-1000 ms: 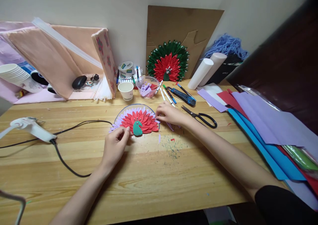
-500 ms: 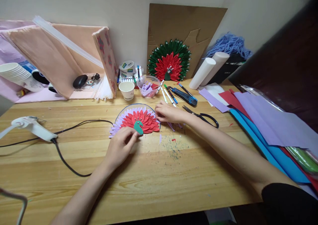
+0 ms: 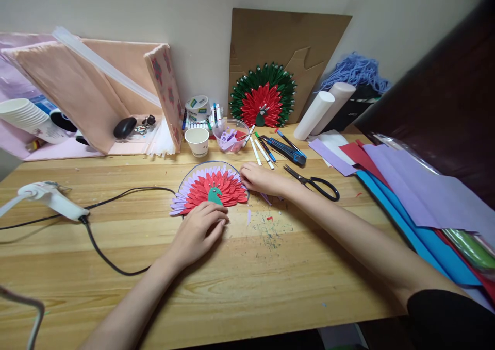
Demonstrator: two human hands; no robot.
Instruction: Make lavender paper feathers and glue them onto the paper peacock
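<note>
A paper peacock fan (image 3: 211, 185) of red and lilac petals with a teal body lies flat in the middle of the wooden table (image 3: 247, 267). My left hand (image 3: 199, 231) rests on the table against the fan's lower edge, fingers loosely curled and touching the teal body's base. My right hand (image 3: 261, 179) lies at the fan's right edge, fingers closed and pressed on the outer lilac petals. Loose lilac paper strips (image 3: 266, 198) lie just under the right wrist.
A glue gun (image 3: 50, 199) with a black cord lies at the left. Scissors (image 3: 315, 183), markers (image 3: 263, 148), a paper cup (image 3: 197, 140) and a clear bowl (image 3: 229, 134) sit behind the fan. A finished red-green fan (image 3: 263, 99) leans on cardboard. Coloured paper sheets (image 3: 417, 200) cover the right.
My left hand has slid right along the fan's lower edge and settled flat under the teal body. My right hand has stayed at the right edge.
</note>
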